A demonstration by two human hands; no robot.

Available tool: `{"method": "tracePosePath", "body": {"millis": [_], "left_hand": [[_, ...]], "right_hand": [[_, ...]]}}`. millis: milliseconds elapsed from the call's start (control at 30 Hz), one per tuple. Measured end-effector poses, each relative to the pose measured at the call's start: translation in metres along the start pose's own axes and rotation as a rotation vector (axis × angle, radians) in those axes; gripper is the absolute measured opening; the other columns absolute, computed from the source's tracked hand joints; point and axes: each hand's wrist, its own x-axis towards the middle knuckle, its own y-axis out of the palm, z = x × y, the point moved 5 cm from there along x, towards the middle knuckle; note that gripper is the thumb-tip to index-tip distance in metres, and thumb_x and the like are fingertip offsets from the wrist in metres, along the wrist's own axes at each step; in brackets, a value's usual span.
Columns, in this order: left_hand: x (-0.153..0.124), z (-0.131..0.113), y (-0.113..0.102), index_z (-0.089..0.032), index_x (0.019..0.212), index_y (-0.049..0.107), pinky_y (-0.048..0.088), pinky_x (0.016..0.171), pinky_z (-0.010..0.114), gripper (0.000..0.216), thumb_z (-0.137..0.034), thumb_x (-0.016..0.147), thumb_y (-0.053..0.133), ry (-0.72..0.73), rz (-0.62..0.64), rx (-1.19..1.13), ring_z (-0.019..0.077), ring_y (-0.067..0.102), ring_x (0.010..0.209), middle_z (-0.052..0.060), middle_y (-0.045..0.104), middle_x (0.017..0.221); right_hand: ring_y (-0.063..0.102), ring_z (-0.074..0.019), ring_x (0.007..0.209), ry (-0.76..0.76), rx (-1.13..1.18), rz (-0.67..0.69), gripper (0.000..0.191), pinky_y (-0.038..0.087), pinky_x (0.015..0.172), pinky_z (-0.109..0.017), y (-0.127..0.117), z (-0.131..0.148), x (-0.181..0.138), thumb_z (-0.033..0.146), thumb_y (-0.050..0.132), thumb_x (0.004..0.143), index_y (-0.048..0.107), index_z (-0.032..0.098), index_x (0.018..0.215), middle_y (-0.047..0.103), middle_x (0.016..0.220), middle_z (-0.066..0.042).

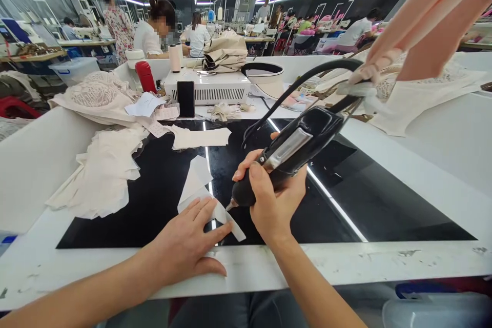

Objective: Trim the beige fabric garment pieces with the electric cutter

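Note:
My right hand [277,200] is wrapped round a black corded hand tool [295,146] with a silver plate on its body, tilted down to the left. The tool's narrow metal tip meets the edge of a white fabric piece [196,179], or is just above it; I cannot tell which. My left hand [184,246] lies flat with fingers spread on the lower part of that piece, holding nothing. Under both is a glossy black board [161,205]. A further cream fabric strip [203,137] lies on the board's far side.
A stack of cream fabric pieces [107,169] overlaps the board's left edge. Behind stand a phone [186,98], a white vented box [209,82] and a red bottle [145,77]. The tool's black cable [292,93] loops up to pink cloth [415,25]. Other people sit beyond.

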Motion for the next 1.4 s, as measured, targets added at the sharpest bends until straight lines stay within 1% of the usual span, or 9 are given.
{"method": "tracePosePath", "body": {"millis": [200,400,533,633,767,933,1167,1300,1400], "left_hand": [[0.000,0.001,-0.003,-0.017,0.144,0.061,0.057,0.106,0.066,0.082,-0.075,0.087,0.071,-0.004,-0.019,-0.017,0.0476,0.064,0.133,0.032,0.060,0.141],[-0.001,0.002,0.000,-0.018,0.144,0.064,0.056,0.107,0.066,0.080,-0.074,0.088,0.070,-0.014,-0.032,-0.028,0.0489,0.062,0.134,0.032,0.059,0.143],[-0.001,0.002,0.000,-0.019,0.144,0.064,0.056,0.107,0.065,0.079,-0.075,0.087,0.070,-0.028,-0.037,-0.035,0.0479,0.062,0.135,0.032,0.058,0.144],[-0.001,0.002,0.001,-0.019,0.143,0.065,0.056,0.107,0.065,0.079,-0.074,0.086,0.071,-0.033,-0.034,-0.034,0.0480,0.061,0.136,0.033,0.059,0.145],[-0.002,0.001,0.003,-0.019,0.145,0.064,0.056,0.107,0.065,0.080,-0.073,0.086,0.073,-0.043,-0.038,-0.015,0.0483,0.061,0.136,0.032,0.059,0.146],[-0.003,0.001,0.004,-0.019,0.145,0.063,0.055,0.108,0.065,0.078,-0.073,0.089,0.069,-0.035,-0.030,-0.022,0.0476,0.059,0.138,0.033,0.058,0.147],[-0.004,0.001,0.007,-0.019,0.146,0.063,0.054,0.109,0.066,0.078,-0.073,0.089,0.070,-0.040,-0.027,-0.028,0.0477,0.059,0.139,0.033,0.057,0.149],[-0.003,0.002,0.007,-0.022,0.147,0.061,0.055,0.110,0.065,0.075,-0.071,0.092,0.069,-0.062,-0.031,-0.021,0.0445,0.059,0.140,0.028,0.058,0.150],[-0.003,0.004,0.004,-0.022,0.154,0.053,0.056,0.110,0.061,0.075,-0.067,0.096,0.067,-0.084,-0.043,0.000,0.0400,0.062,0.138,0.025,0.061,0.148]], "right_hand": [[0.064,-0.0094,0.056,-0.004,0.046,-0.005,0.029,0.057,0.055,-0.023,0.004,-0.003,0.004,0.024,0.078,0.085,0.055,0.028,0.103,0.069,0.079,0.009],[0.064,-0.0099,0.054,0.015,0.021,-0.012,0.027,0.057,0.053,-0.024,0.008,-0.008,0.005,0.025,0.078,0.083,0.056,0.027,0.099,0.069,0.077,0.008],[0.065,-0.0099,0.055,0.018,0.022,-0.007,0.026,0.057,0.054,-0.024,0.008,-0.010,0.007,0.025,0.078,0.084,0.056,0.027,0.099,0.069,0.078,0.008],[0.065,-0.0100,0.055,0.006,0.047,-0.013,0.028,0.057,0.055,-0.025,0.008,-0.010,0.010,0.025,0.079,0.084,0.056,0.027,0.100,0.069,0.079,0.008],[0.064,-0.0099,0.055,-0.002,0.051,-0.009,0.029,0.057,0.055,-0.024,0.009,-0.010,0.012,0.026,0.079,0.084,0.056,0.027,0.101,0.069,0.079,0.008],[0.064,-0.0098,0.055,-0.007,0.051,0.009,0.030,0.058,0.055,-0.024,0.010,-0.013,0.012,0.027,0.079,0.085,0.056,0.027,0.103,0.069,0.079,0.008],[0.064,-0.0100,0.055,0.022,0.048,0.017,0.031,0.058,0.055,-0.024,0.011,-0.017,0.010,0.029,0.080,0.084,0.056,0.027,0.105,0.068,0.079,0.008],[0.065,-0.0100,0.057,0.018,0.041,0.025,0.031,0.058,0.055,-0.024,0.011,-0.017,0.009,0.027,0.079,0.085,0.056,0.027,0.106,0.069,0.081,0.008],[0.065,-0.0098,0.056,0.008,0.040,0.022,0.030,0.058,0.055,-0.023,0.012,-0.015,0.010,0.026,0.079,0.084,0.056,0.027,0.103,0.070,0.080,0.008]]}}
